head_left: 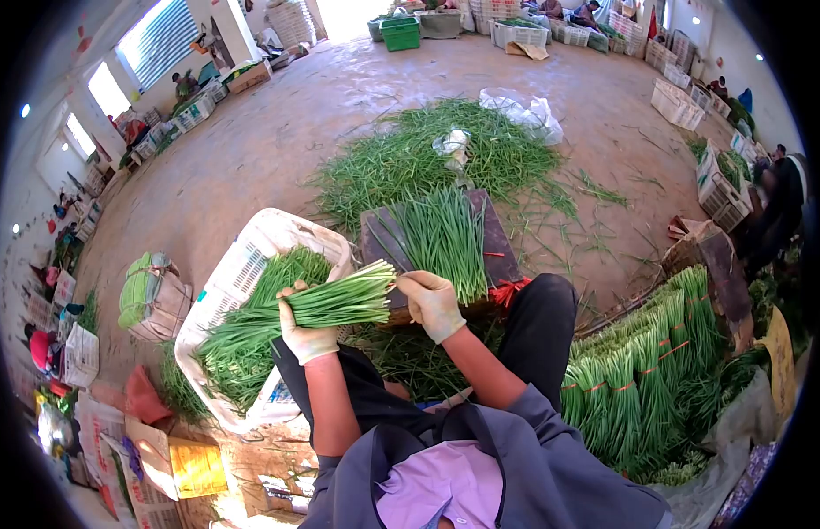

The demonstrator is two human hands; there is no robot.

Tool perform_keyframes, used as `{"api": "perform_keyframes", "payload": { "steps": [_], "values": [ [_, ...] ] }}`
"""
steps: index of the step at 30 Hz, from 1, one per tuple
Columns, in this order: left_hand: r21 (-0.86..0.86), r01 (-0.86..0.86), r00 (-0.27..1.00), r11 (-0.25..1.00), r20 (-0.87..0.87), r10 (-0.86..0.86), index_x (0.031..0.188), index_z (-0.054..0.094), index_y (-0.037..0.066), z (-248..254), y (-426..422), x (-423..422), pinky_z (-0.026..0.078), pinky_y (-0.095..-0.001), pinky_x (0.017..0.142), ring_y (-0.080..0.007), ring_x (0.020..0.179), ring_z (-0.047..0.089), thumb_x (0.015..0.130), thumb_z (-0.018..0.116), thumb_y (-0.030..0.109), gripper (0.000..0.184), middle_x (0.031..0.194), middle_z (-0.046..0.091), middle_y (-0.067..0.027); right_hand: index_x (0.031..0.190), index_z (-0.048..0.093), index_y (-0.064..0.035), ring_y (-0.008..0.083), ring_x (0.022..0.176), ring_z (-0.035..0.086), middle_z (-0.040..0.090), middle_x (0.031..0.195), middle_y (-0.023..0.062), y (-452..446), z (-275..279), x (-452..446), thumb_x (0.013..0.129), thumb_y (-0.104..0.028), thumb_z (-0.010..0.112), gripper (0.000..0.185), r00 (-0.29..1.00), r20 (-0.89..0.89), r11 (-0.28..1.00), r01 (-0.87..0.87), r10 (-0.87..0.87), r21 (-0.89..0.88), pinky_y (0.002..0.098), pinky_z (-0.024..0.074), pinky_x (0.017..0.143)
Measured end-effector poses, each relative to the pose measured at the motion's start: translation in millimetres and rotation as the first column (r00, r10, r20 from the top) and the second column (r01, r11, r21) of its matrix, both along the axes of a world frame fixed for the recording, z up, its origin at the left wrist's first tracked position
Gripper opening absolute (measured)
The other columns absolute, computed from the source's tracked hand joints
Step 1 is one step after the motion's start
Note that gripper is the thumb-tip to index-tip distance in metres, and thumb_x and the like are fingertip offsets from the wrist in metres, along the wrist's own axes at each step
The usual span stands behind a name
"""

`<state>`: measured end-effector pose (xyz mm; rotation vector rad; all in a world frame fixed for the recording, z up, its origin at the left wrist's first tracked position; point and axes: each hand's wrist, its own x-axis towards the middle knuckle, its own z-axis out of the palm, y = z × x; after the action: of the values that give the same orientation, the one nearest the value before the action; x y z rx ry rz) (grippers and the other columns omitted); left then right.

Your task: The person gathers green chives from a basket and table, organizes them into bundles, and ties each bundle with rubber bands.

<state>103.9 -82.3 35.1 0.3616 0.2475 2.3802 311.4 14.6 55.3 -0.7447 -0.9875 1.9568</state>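
Bundle [344,298], unbanded, held in L hand's [307,335] grip at counter's [381,242] near-L corner. R hand's [433,305] grip by pale ends [386,276]; can't tell if pinching any. Done: red-banded bunches [626,414], stood in rows R of counter. Unbanded: stalks [441,238] on counter. Heap [374,172] on floor [278,132] beyond counter, loose. White crate [244,256], L of counter: approx. part-full, loose greens [291,269].
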Motion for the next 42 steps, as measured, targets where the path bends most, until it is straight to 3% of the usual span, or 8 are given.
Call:
{"api": "perform_keyframes", "payload": {
  "steps": [13,17,20,21,23,32,38,42],
  "values": [
    [-0.056,-0.137,0.98,0.989,0.134,0.144,0.097,0.061,0.011,-14.2,-28.7,-48.8,0.045,-0.0455,0.094,-0.0264,0.095,0.056,0.095,0.061,0.026,0.015,0.098,0.062,-0.0055,0.098,0.066,-0.0058,0.007,0.042,0.04,0.051,0.058,-0.0025,47.8,-23.1,62.3,0.096,-0.011,0.063,0.007,0.731,-0.629,0.964,0.172,-0.264,-0.204,0.0239,0.0304,0.04],
    [-0.024,-0.145,0.985,0.989,0.093,0.147,0.101,0.063,0.01,-22.0,-39.6,-63.5,0.046,-0.0457,0.096,-0.0252,0.1,0.059,0.095,0.061,0.025,0.016,0.102,0.065,-0.0051,0.104,0.066,-0.0058,0.0143,0.063,0.06,0.063,0.075,0.0056,49.5,-27.9,69.1,0.091,-0.013,0.067,0.015,0.929,-0.297,0.974,0.194,-0.22,-0.114,0.0258,0.0477,0.058],
    [-0.036,-0.147,0.98,0.988,0.131,0.15,0.102,0.063,0.01,-18.2,-42.5,-64.9,0.047,-0.0449,0.095,-0.0247,0.1,0.059,0.094,0.062,0.024,0.016,0.101,0.065,-0.0051,0.118,0.063,-0.0027,0.0252,0.087,0.067,0.068,0.103,0.0165,34.4,-40.3,58.9,0.077,-0.016,0.074,0.045,0.786,0.583,0.607,-0.366,-0.206,0.706,0.034,0.0517,0.084],
    [-0.035,-0.148,0.98,0.988,0.128,0.152,0.102,0.063,0.01,-15.1,-41.9,-64.3,0.047,-0.0449,0.095,-0.0247,0.1,0.059,0.094,0.062,0.024,0.016,0.101,0.065,-0.0051,0.125,0.059,-0.0029,0.0228,0.084,0.068,0.065,0.115,0.0168,29.2,-45.6,53.2,0.083,-0.02,0.073,0.048,0.801,0.513,0.574,-0.273,-0.309,0.772,0.0337,0.0538,0.076],
    [-0.006,-0.113,0.988,0.994,0.108,0.113,0.102,0.063,0.009,-12.2,-43.0,-57.8,0.047,-0.0442,0.095,-0.0243,0.099,0.06,0.094,0.063,0.024,0.016,0.102,0.065,-0.0056,0.138,0.046,-0.0029,0.0213,0.081,0.068,0.064,0.113,0.0144,15.0,1.2,51.8,0.091,-0.024,0.067,0.056,0.909,0.35,0.912,-0.323,0.225,0.253,0.0324,0.0554,0.069],
    [-0.028,-0.142,0.988,0.99,0.061,0.143,0.099,0.061,0.01,-8.1,-40.8,-51.4,0.045,-0.0441,0.094,-0.0232,0.097,0.058,0.096,0.059,0.026,0.017,0.099,0.062,-0.0049,0.138,0.046,0.0035,0.0174,0.072,0.066,0.067,0.11,0.0171,-10.0,20.2,39.6,0.097,-0.02,0.057,0.048,0.827,0.208,0.839,-0.542,0.523,0.046,0.0287,0.0557,0.065],
    [-0.002,-0.157,0.986,0.988,0.052,0.157,0.102,0.059,0.008,-7.4,-39.5,-48.1,0.044,-0.0432,0.096,-0.0237,0.1,0.056,0.096,0.059,0.027,0.02,0.099,0.061,-0.0045,0.113,0.064,0.0047,0.0128,0.064,0.063,0.071,0.085,0.0117,3.9,49.4,68.7,0.09,-0.009,0.064,0.027,0.931,0.158,0.908,-0.357,0.328,0.219,0.0253,0.0515,0.057],
    [-0.079,-0.11,0.987,0.991,0.108,0.118,0.105,0.059,0.009,-22.7,-42.7,-55.0,0.045,-0.0436,0.096,-0.0243,0.102,0.057,0.095,0.061,0.033,0.026,0.101,0.062,-0.0039,0.118,0.061,0.0005,0.0091,0.059,0.058,0.069,0.091,0.0126,29.2,60.8,83.4,0.094,-0.003,0.058,0.024,0.842,-0.537,0.985,0.123,-0.041,0.118,0.0211,0.0462,0.05]
  ]
}}
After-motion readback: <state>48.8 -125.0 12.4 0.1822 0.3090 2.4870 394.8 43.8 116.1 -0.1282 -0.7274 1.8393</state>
